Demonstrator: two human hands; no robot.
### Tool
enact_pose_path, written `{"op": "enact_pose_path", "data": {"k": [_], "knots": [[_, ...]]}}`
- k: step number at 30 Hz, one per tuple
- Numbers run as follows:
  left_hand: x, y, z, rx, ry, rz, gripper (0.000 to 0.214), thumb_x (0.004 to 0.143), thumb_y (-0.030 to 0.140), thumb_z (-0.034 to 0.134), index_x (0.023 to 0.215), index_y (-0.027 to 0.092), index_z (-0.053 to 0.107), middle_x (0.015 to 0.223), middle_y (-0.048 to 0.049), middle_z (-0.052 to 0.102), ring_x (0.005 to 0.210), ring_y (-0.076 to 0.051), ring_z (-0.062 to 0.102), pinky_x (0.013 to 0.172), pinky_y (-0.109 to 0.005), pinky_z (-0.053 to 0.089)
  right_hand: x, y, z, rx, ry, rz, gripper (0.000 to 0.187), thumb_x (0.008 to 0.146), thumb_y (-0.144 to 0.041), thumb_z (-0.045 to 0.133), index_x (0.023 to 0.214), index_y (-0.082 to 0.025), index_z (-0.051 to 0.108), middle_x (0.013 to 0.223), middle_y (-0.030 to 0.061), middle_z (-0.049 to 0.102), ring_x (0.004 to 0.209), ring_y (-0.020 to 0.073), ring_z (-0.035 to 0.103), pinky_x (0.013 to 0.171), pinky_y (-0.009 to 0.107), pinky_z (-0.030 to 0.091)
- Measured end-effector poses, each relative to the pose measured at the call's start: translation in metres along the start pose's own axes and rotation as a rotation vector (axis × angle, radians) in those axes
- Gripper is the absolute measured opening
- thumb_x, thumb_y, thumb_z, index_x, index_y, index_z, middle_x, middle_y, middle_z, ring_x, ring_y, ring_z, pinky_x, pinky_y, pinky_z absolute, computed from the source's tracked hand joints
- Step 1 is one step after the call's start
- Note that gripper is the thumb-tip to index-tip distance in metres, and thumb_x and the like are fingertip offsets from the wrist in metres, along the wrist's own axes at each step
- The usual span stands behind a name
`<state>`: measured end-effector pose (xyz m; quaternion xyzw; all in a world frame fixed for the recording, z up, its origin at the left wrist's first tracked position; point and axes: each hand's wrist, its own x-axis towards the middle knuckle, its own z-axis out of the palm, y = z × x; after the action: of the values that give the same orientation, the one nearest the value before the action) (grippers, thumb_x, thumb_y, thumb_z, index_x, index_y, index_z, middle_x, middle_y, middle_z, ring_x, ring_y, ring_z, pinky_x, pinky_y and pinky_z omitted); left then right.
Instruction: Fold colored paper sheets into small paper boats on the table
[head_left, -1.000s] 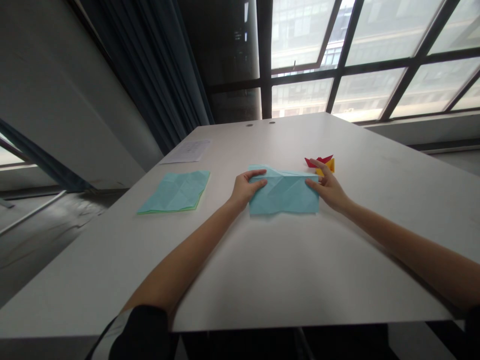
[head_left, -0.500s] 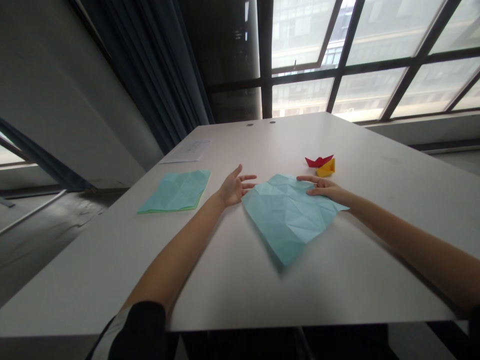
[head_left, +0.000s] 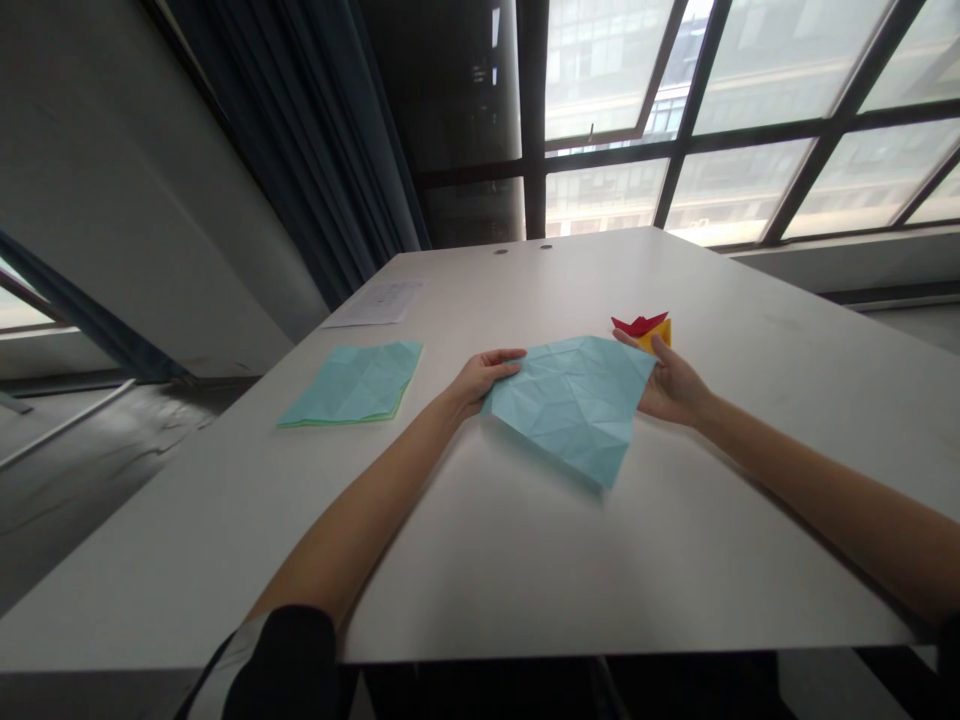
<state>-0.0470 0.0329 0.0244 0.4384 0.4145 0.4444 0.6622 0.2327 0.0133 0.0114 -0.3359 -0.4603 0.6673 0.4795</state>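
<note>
A creased light-blue sheet of paper (head_left: 574, 400) is held up a little above the table, with its near corner pointing toward me. At its left edge my left hand (head_left: 484, 378) is closed, thumb and fingers pinching the paper. My right hand (head_left: 675, 388) is beside the right corner of the sheet, thumb raised and fingers apart; part of the fingers is hidden behind the paper. Just beyond that hand lie a yellow folded paper piece (head_left: 661, 334) and a red folded paper boat (head_left: 640, 325), the yellow one partly covered by my fingers.
On the left of the white table (head_left: 450, 560) lies a stack of creased blue and green paper sheets (head_left: 356, 385). Farther back is a white printed sheet (head_left: 379, 302). A blue curtain (head_left: 300, 130) and large windows (head_left: 607, 80) stand behind the table.
My left hand has closed on the sheet's left edge. My right hand has let go of the top and moved to the right corner. The sheet has turned and its near corner has risen.
</note>
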Motion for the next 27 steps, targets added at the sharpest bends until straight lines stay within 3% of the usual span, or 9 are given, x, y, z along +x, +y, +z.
{"op": "enact_pose_path", "data": {"k": [4, 7, 9, 14, 16, 21, 27], "knots": [[0.005, -0.005, -0.001, -0.068, 0.089, 0.066, 0.035, 0.053, 0.014, 0.076, 0.087, 0.015, 0.068, 0.067, -0.0026, 0.066, 0.057, -0.012, 0.059, 0.057, -0.025, 0.049, 0.003, 0.004, 0.001, -0.003, 0.049, 0.021, 0.059, 0.076, -0.066, 0.041, 0.128, -0.038, 0.038, 0.098, 0.0028, 0.066, 0.079, 0.0208, 0.064, 0.066, 0.039, 0.051], [0.007, -0.007, -0.001, -0.056, 0.147, 0.13, 0.036, 0.051, 0.016, 0.077, 0.086, 0.014, 0.069, 0.066, -0.0021, 0.066, 0.057, -0.011, 0.057, 0.058, -0.024, 0.047, 0.003, 0.01, 0.003, -0.071, 0.143, -0.039, 0.069, 0.07, -0.046, 0.064, 0.13, -0.044, 0.03, 0.084, -0.0043, 0.067, 0.064, 0.0141, 0.062, 0.062, 0.031, 0.051], [0.009, -0.009, -0.001, -0.028, 0.193, 0.188, 0.037, 0.05, 0.018, 0.077, 0.086, 0.014, 0.07, 0.066, -0.0021, 0.066, 0.057, -0.01, 0.055, 0.059, -0.024, 0.046, 0.002, 0.014, 0.005, -0.122, 0.161, -0.101, 0.074, 0.067, -0.036, 0.069, 0.13, -0.046, 0.03, 0.079, -0.0069, 0.066, 0.064, 0.0123, 0.061, 0.064, 0.03, 0.051], [0.013, -0.012, -0.004, 0.01, 0.2, 0.28, 0.037, 0.048, 0.02, 0.079, 0.083, 0.014, 0.071, 0.074, -0.0045, 0.068, 0.065, -0.011, 0.057, 0.069, -0.027, 0.046, 0.003, 0.017, 0.006, -0.214, 0.121, -0.143, 0.042, 0.065, -0.035, 0.071, 0.105, -0.027, 0.061, 0.077, -0.0012, 0.065, 0.069, 0.013, 0.06, 0.068, 0.03, 0.051], [0.014, -0.013, -0.006, 0.037, 0.192, 0.282, 0.039, 0.047, 0.02, 0.079, 0.085, 0.014, 0.071, 0.075, -0.0052, 0.068, 0.066, -0.012, 0.058, 0.071, -0.028, 0.046, 0.005, 0.018, 0.004, -0.248, 0.164, -0.163, 0.036, 0.064, -0.037, 0.072, 0.096, -0.023, 0.066, 0.076, 0.0, 0.064, 0.067, 0.0122, 0.059, 0.066, 0.029, 0.051], [0.009, -0.011, -0.001, 0.026, 0.165, 0.265, 0.045, 0.046, 0.018, 0.081, 0.089, 0.012, 0.07, 0.076, -0.0049, 0.068, 0.067, -0.013, 0.059, 0.072, -0.028, 0.047, 0.01, 0.019, -0.003, -0.319, 0.228, -0.209, 0.045, 0.059, -0.036, 0.076, 0.099, -0.019, 0.066, 0.076, 0.0016, 0.066, 0.067, 0.0138, 0.06, 0.068, 0.031, 0.052], [-0.001, -0.009, 0.019, -0.215, 0.2, 0.078, 0.034, 0.055, 0.004, 0.074, 0.087, 0.011, 0.067, 0.071, -0.0033, 0.068, 0.063, -0.011, 0.061, 0.069, -0.026, 0.051, 0.007, 0.019, 0.007, -0.155, 0.198, -0.132, 0.038, 0.06, -0.033, 0.076, 0.095, -0.019, 0.067, 0.088, 0.0051, 0.069, 0.077, 0.017, 0.063, 0.076, 0.034, 0.052]]}}
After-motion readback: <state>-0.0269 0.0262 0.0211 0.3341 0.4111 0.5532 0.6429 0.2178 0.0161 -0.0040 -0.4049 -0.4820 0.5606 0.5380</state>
